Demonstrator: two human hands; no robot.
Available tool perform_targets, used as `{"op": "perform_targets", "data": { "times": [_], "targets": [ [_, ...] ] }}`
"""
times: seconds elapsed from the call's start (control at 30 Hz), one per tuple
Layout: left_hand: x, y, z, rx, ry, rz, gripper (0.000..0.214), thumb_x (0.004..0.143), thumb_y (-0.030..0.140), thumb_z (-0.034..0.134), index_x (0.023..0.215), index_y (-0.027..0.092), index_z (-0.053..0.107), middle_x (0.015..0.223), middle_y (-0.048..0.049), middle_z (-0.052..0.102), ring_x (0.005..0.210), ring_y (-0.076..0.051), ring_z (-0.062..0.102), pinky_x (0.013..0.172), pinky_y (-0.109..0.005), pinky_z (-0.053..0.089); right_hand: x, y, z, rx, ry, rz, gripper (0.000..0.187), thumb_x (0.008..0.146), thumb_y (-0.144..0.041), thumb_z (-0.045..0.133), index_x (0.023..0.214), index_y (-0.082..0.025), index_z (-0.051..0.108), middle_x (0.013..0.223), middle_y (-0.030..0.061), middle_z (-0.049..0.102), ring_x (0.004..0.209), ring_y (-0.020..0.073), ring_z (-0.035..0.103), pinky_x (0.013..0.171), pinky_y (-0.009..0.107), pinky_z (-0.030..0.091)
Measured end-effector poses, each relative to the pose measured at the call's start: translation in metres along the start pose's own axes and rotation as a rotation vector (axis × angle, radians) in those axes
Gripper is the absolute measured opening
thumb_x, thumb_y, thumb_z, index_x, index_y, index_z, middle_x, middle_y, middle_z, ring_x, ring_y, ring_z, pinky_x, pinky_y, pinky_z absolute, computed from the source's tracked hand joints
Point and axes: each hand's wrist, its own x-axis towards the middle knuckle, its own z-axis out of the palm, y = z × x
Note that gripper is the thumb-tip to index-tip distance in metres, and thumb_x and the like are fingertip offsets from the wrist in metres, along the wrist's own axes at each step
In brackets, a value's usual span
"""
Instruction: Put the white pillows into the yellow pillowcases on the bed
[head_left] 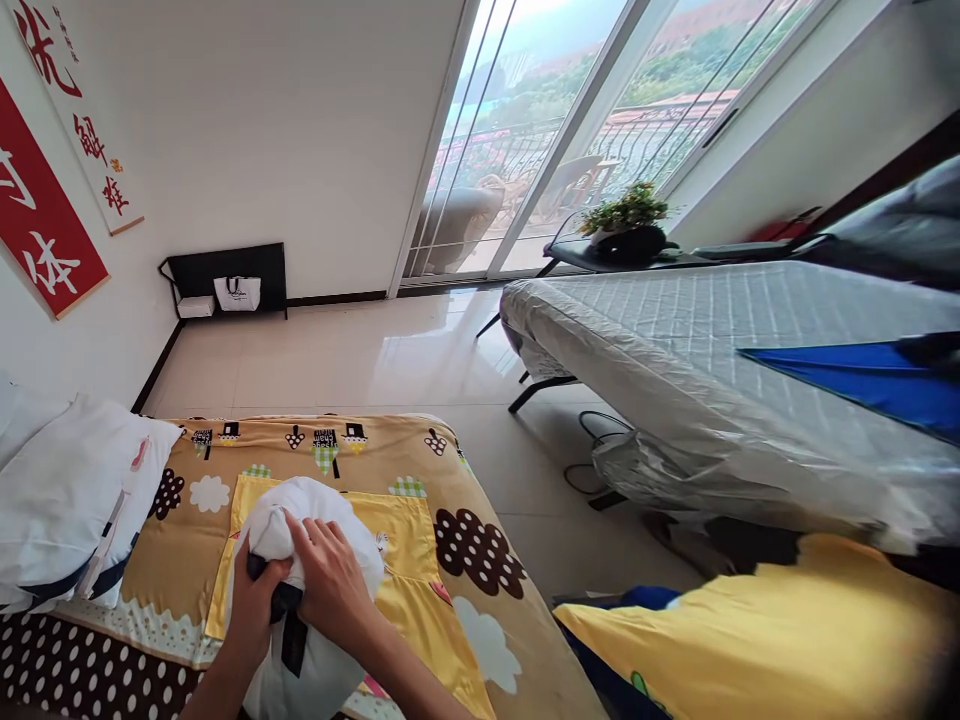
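**Two hands on a white bundle, seen from the bedside**

The white bundle (324, 506) lay on a yellow cloth (411, 545) spread over the patterned bedspread (375, 440). The left hand (259, 598) was curled around a black strap (294, 642) on the bundle. The right hand (330, 580) lay on top, fingers loosely extended and pressing the fabric. White pillows (60, 490) sat to the left.

- A bundle (277, 505) lies on a flat cloth (405, 560) on the bed (360, 450), lower left of the frame.
- The left hand (255, 600) and the right hand (330, 580) lie on the bundle.
- Pillows (67, 490) lie at the left edge.
- A second bed (675, 350) stands at right, with a plant (626, 215) behind it.
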Motion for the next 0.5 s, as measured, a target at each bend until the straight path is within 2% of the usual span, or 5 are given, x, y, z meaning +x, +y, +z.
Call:
{"op": "perform_targets", "data": {
  "times": [0.13,0.27,0.33,0.4,0.5],
  "targets": [
    [-0.02,-0.018,0.023,0.053,-0.449,0.009,0.076,0.057,0.034,0.083,0.126,0.019,0.055,0.128,-0.011,0.06,0.121,-0.028,0.053,0.103,-0.039,0.042,-0.035,0.051,-0.028,0.131,0.047,0.067,0.062,0.063,-0.015,0.053,0.125,-0.017,0.054,0.102,0.0106,0.067,0.093,0.0266,0.059,0.083,0.038,0.043],
    [-0.033,-0.03,0.046,0.089,-0.984,-0.011,0.08,0.063,0.038,0.082,0.135,0.027,0.048,0.142,-0.0098,0.048,0.133,-0.031,0.041,0.107,-0.044,0.037,-0.075,0.096,-0.082,0.115,0.033,0.086,0.052,0.067,-0.012,0.053,0.118,-0.02,0.059,0.097,0.0099,0.069,0.091,0.0253,0.061,0.079,0.035,0.043],
    [-0.032,-0.038,0.05,0.117,-1.039,-0.054,0.082,0.067,0.043,0.078,0.139,0.032,0.042,0.148,-0.0092,0.041,0.136,-0.031,0.036,0.105,-0.046,0.038,-0.085,0.112,-0.107,0.041,-0.045,0.11,0.051,0.067,-0.009,0.052,0.117,-0.021,0.061,0.095,0.0093,0.069,0.088,0.0251,0.061,0.078,0.036,0.042],
    [-0.024,-0.052,0.046,0.157,-0.976,-0.1,0.081,0.069,0.048,0.075,0.14,0.033,0.04,0.149,-0.0101,0.039,0.137,-0.032,0.036,0.104,-0.048,0.038,-0.084,0.129,-0.116,-0.055,-0.123,0.136,0.059,0.063,-0.004,0.051,0.118,-0.022,0.06,0.096,0.0094,0.069,0.089,0.0254,0.061,0.081,0.036,0.04],
    [-0.004,-0.089,0.019,0.236,-0.788,-0.136,0.078,0.069,0.056,0.071,0.137,0.03,0.044,0.14,-0.0134,0.049,0.129,-0.031,0.046,0.104,-0.047,0.038,-0.067,0.162,-0.081,-0.193,-0.261,0.168,0.059,0.061,0.001,0.048,0.114,-0.022,0.062,0.095,0.0098,0.069,0.091,0.0263,0.062,0.083,0.037,0.038]
  ]
}}
